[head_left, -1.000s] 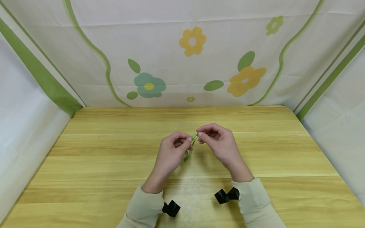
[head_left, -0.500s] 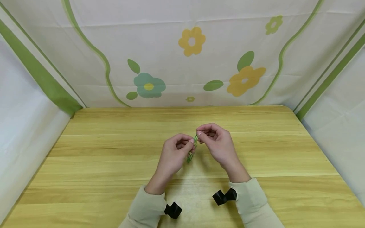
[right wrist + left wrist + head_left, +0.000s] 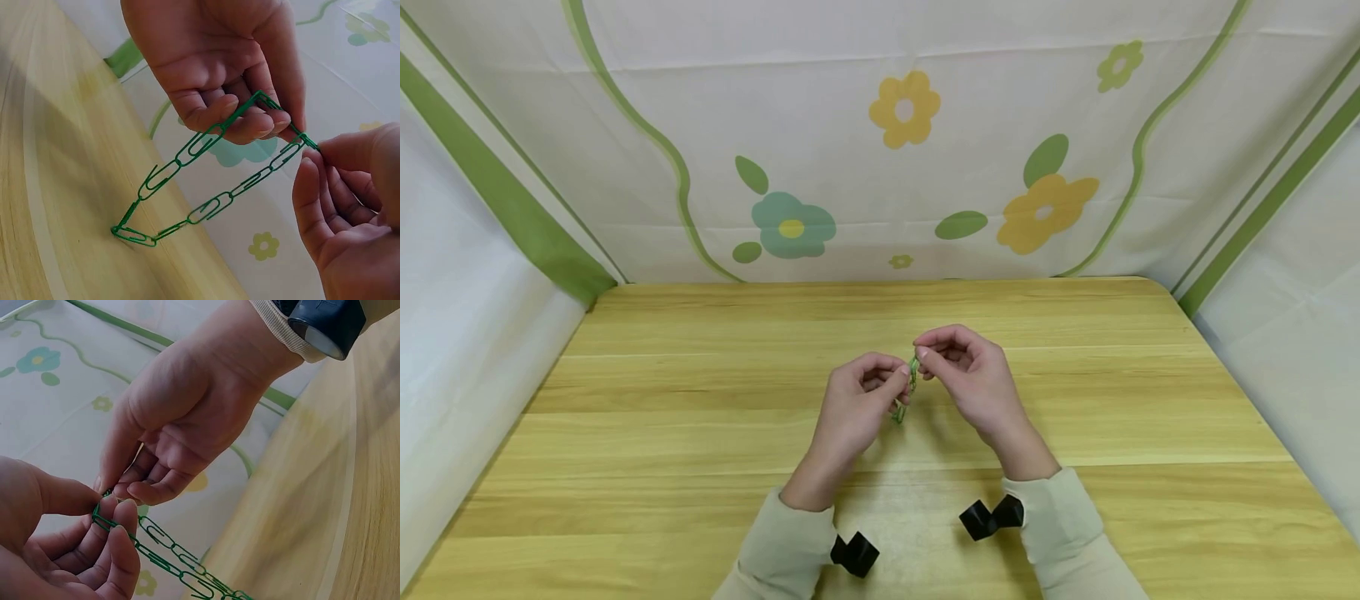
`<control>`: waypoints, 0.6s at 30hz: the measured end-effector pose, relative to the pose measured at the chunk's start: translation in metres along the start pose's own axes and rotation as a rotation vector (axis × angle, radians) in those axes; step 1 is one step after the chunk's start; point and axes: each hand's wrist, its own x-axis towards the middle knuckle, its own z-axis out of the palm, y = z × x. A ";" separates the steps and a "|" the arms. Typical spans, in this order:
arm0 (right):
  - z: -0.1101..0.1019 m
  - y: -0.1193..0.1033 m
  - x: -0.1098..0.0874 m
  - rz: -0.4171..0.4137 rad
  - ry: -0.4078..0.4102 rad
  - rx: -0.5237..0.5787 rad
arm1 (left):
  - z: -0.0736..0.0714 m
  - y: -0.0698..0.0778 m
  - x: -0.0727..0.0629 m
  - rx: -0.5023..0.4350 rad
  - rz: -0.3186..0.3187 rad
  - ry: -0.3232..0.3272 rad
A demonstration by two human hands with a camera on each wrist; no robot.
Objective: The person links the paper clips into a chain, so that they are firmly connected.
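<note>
A chain of green paper clips (image 3: 913,377) is strung between the two hands over the middle of the table. Thumb and fingertips of the left hand (image 3: 859,398) pinch it near one end. Just above and to the right, the right hand (image 3: 976,379) pinches a clip between thumb and index finger. In the right wrist view the paper clip chain (image 3: 231,194) hangs as a narrow loop, its two ends brought together at the fingertips. Its lowest clips dip close over the wood. Where the end clips meet, the fingers partly cover them.
The wooden table (image 3: 647,433) has a white cloth backdrop (image 3: 850,50) printed with flowers behind it, and white cloth sides at left and right. A black wrist camera sits at each sleeve cuff, the left camera (image 3: 856,554) and the right camera (image 3: 992,517).
The left hand has shifted slightly right, closer to the right hand, and the hanging chain has swung a little with it. The right hand has barely moved, and both still pinch the chain.
</note>
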 end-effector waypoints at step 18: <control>0.002 0.003 0.001 0.064 -0.020 -0.069 | 0.001 -0.001 0.001 0.000 -0.007 0.047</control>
